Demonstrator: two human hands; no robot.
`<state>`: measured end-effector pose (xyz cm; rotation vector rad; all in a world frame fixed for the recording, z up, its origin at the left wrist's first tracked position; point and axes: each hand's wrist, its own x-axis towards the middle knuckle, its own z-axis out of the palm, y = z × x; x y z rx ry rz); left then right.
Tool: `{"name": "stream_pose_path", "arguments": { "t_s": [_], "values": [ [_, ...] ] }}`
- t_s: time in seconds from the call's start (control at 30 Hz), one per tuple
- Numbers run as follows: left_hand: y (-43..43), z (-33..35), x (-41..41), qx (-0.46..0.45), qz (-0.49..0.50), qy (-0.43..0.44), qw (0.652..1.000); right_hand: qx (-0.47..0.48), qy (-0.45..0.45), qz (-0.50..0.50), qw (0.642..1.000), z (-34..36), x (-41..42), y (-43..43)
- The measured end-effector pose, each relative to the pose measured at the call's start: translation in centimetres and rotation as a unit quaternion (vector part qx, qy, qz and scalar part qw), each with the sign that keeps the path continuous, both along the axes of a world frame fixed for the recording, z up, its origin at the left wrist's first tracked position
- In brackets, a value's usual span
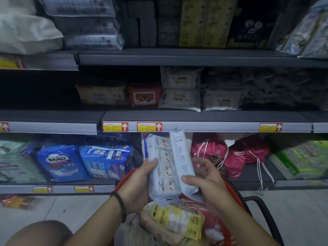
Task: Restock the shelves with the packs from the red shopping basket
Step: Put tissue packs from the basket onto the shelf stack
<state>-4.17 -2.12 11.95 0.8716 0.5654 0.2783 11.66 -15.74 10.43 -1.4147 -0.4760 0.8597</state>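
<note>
Two pale-blue packs (168, 166), upright, side by side. Left hand (140, 181) fingers curl round the left edge; right hand (207, 181) thumb pinches the right pack. Beneath the fingers: red shopping basket (124, 177) holding a yellow-labelled pack (177, 217) and other wrapped packs.

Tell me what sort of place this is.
Most likely a shop aisle: grey metal shelves carry yellow-and-red price tags on their edges, blue plastic-wrapped packs sit side by side, and a red plastic shopping basket holds a yellow-labelled pack.

Dim light, grey shelving (195, 115), pale tiled floor (71, 205)
</note>
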Motion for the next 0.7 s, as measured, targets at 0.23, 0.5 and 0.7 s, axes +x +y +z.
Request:
{"name": "stream_pose_path", "arguments": {
  "t_s": [0.23,0.5,0.7],
  "values": [
    [-0.9,-0.2,0.4,0.097,-0.009,-0.028,0.995,-0.019,-0.133,-0.013,0.991,-0.4,-1.5,0.8],
    [1.2,0.3,0.2,0.068,0.031,0.051,0.996,-0.089,-0.377,0.079,0.919,2.9,-0.2,0.3],
    [0.9,0.6,-0.1,0.094,0.018,0.112,0.989,-0.069,-0.309,0.053,0.947,4.0,-1.1,0.6]
  ]
}}
